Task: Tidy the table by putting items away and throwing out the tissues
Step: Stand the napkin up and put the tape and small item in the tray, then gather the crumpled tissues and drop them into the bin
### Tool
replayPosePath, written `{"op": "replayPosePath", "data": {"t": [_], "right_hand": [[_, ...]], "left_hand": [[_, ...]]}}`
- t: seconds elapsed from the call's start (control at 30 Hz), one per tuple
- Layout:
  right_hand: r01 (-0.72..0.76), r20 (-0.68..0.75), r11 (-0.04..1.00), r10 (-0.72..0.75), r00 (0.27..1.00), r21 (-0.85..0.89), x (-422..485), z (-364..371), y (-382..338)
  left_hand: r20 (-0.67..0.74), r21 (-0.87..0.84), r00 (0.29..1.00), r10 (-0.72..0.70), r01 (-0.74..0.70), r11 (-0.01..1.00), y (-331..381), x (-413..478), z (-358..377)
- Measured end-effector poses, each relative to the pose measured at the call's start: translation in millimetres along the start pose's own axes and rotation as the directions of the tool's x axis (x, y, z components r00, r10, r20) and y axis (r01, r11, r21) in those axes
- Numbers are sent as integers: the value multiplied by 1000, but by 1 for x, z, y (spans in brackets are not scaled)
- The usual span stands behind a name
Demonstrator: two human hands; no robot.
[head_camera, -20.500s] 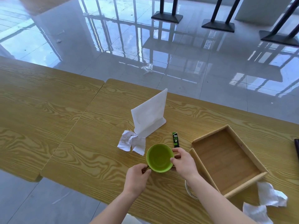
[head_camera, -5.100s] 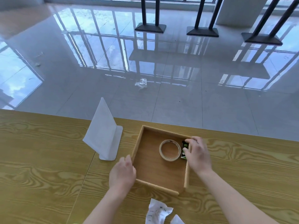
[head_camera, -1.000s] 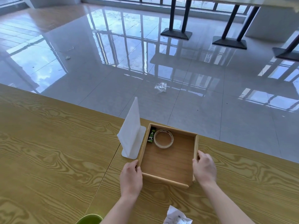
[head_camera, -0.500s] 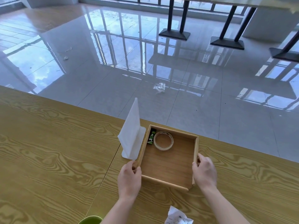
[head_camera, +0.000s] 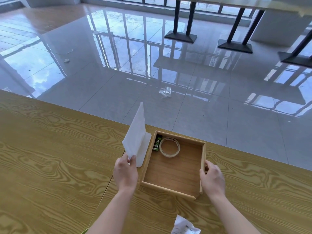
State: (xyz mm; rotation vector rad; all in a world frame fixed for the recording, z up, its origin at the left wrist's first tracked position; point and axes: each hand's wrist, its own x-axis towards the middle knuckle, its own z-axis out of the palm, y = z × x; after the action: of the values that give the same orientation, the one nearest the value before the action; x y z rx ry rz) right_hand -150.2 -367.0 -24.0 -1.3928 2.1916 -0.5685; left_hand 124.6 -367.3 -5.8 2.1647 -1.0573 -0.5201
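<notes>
A square wooden tray sits near the far edge of the wooden table. Inside it, at the far left, lie a clear tape roll and a small green packet. My right hand grips the tray's right wall near its front corner. My left hand pinches the lower near corner of the white upright sign stand, which stands just left of the tray. A crumpled white tissue lies on the table at the bottom edge.
The table's far edge runs just behind the tray and the stand. Beyond it is a glossy tiled floor with a scrap of clear plastic and black table bases farther back.
My left hand has left the tray's left wall and now pinches the corner of the white stand. My right hand stays on the tray's right wall.
</notes>
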Motion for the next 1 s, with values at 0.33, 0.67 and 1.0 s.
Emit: {"op": "replayPosePath", "data": {"t": [0.33,0.67,1.0], "right_hand": [[-9,14,1000,8,1000,23,3,1,3],[-23,62,997,19,998,72,-10,-25,13],[111,150,991,-121,981,71,-94,-75,51]], "left_hand": [[57,-37,998,-4,6,999,-4,0,-1],[236,-36,965,-115,126,991,-18,-64,-12],[593,97,780,199,-315,944,-30,-160,-20]]}}
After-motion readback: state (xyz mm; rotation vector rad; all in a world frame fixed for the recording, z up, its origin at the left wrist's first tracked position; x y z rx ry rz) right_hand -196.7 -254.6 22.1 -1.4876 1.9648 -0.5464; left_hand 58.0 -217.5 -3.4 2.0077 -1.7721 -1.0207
